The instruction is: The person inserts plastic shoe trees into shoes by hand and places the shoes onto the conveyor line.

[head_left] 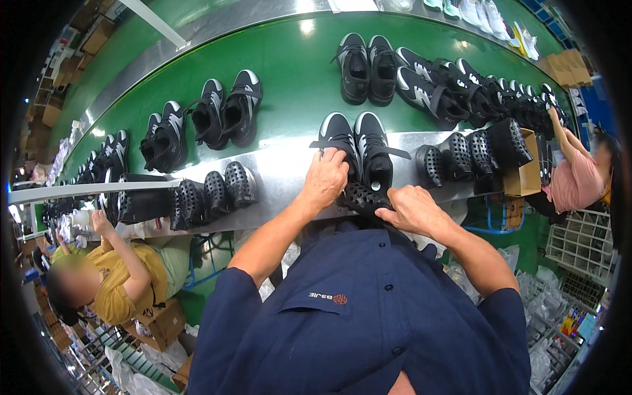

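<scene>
A pair of black-and-grey sneakers stands toes away from me at the metal edge of the bench, a left sneaker (339, 135) and a right sneaker (374, 141). My left hand (326, 174) is closed at the outer side of the left sneaker, its fingertips by the loose strap. Behind the heels lies a black perforated piece (363, 197), dotted with round holes. My right hand (413, 209) is closed on its right end, thumb pressed on it, close to the right sneaker's heel. The fingers under it are hidden.
Similar perforated pieces stand in rows, right (456, 158) and left (216, 192). More sneakers (242, 108) line the green bench (296, 72). A grey metal bar (92, 191) crosses at left. Co-workers sit on both sides, in a yellow shirt (135, 270) and a pink shirt (579, 178).
</scene>
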`<state>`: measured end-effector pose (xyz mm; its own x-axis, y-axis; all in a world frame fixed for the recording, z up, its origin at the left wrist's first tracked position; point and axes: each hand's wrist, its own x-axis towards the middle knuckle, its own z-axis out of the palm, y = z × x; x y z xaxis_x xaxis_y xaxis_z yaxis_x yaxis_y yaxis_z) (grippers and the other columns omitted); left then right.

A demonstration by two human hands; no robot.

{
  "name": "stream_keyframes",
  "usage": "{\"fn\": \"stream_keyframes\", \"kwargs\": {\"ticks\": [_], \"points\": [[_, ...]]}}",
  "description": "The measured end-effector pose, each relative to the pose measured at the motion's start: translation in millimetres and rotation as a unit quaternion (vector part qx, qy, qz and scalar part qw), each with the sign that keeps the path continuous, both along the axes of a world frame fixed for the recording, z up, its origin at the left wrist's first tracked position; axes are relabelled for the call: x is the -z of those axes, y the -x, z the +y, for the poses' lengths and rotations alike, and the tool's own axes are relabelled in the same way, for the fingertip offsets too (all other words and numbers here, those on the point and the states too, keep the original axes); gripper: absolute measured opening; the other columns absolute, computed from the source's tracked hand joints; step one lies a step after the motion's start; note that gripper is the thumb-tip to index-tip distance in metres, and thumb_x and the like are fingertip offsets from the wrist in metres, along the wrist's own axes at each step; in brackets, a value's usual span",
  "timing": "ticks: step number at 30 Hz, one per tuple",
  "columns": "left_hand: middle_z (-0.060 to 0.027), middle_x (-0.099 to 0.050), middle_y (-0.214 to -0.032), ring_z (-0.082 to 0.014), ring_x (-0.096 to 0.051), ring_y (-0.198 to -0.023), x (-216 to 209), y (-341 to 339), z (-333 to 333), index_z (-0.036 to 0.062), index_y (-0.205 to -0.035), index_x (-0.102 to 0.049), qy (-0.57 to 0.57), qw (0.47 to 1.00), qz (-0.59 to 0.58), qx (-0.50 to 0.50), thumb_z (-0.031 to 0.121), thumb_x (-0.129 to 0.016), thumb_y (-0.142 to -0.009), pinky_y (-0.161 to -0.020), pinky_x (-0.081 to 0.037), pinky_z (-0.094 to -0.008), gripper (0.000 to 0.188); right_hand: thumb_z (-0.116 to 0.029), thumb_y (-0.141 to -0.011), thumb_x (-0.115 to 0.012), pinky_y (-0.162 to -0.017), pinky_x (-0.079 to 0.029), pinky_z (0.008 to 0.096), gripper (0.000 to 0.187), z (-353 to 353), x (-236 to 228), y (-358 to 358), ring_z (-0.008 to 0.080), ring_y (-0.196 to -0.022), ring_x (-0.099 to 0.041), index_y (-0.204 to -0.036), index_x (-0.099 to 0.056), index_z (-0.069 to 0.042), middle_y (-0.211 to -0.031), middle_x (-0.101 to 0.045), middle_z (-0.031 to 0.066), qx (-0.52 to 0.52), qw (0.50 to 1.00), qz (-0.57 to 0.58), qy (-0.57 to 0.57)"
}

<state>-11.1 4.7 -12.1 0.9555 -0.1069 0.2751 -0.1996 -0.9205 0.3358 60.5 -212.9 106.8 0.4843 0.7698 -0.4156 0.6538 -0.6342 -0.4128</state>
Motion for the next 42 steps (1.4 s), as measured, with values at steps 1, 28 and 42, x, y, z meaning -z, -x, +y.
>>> {"fn": "stream_keyframes", "kwargs": {"ticks": [1,28,42], "points": [[-0.0109,-0.061,-0.103,-0.0288,-0.055,-0.105,4,-3,2,0.0025,-0.093,-0.067,0.0,1.0,-0.024,0.02,0.013,-0.072,-0.074,-0.09,-0.044,-0.042,0.022,-0.036,-0.084,-0.072,-0.067,-0.053,0.0499,0.045,2,0,-4,0.0449,-0.071,-0.065,-0.076,-0.062,0.008,-0.069,-0.063,0.0274,-0.011,1.0,-0.005,0.008],[-0.0257,-0.063,-0.092,-0.0431,-0.065,-0.082,37,9,0,0.0049,-0.117,-0.056,0.13,0.917,0.162,-0.34,0.01,-0.071,-0.077,-0.073,-0.054,-0.0493,0.043,-0.019,-0.082,-0.068,-0.082,-0.052,0.0517,0.039,107,140,24,0.0485,-0.091,-0.066,-0.104,-0.059,0.011,-0.091,-0.066,0.0342,0.293,0.953,0.0,-0.07],[-0.0144,-0.065,-0.087,-0.0326,-0.059,-0.085,14,54,-36,0.0004,-0.091,-0.069,0.128,0.922,-0.001,-0.366,0.023,-0.072,-0.082,-0.078,-0.047,-0.0443,0.025,-0.031,-0.091,-0.059,-0.051,-0.055,0.0359,0.045,97,151,60,0.0259,-0.056,-0.069,-0.076,-0.067,0.01,-0.066,-0.068,0.0192,0.279,0.902,0.302,-0.134]]}}
